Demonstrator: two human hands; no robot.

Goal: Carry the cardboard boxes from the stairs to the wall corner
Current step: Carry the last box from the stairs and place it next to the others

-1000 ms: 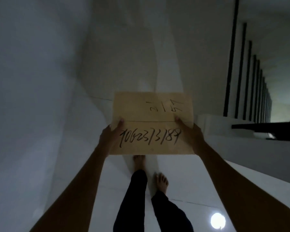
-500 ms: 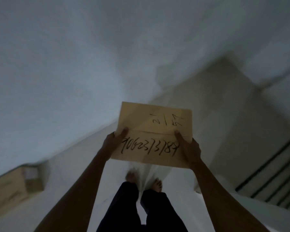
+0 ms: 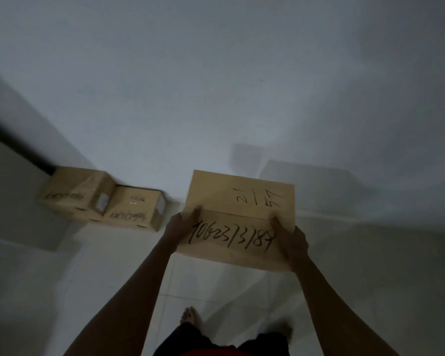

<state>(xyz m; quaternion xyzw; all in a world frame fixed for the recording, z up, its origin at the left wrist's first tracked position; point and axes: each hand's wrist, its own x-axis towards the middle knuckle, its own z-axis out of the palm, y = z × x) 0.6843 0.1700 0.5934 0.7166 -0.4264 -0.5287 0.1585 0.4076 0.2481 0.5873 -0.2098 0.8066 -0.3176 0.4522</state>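
Note:
I hold a tan cardboard box [image 3: 238, 204] with black handwritten numbers on its top, out in front of me at about waist height. My left hand [image 3: 183, 223] grips its left side and my right hand [image 3: 292, 242] grips its right side, thumbs on the top. Two more cardboard boxes stand on the floor to the left, against the wall: a larger box [image 3: 75, 192] in the corner and a smaller box [image 3: 135, 208] touching its right side. Both carry dark writing.
A white wall [image 3: 216, 86] fills the upper view. Pale floor tiles [image 3: 100, 278] lie below. A dark strip [image 3: 18, 152] runs along the left wall toward the corner. My bare feet [image 3: 190, 316] and dark trousers show at the bottom.
The view has swung left from the stairs and railing to the wall. The two boxes on the floor have come into full view, and the carried box stays in both hands.

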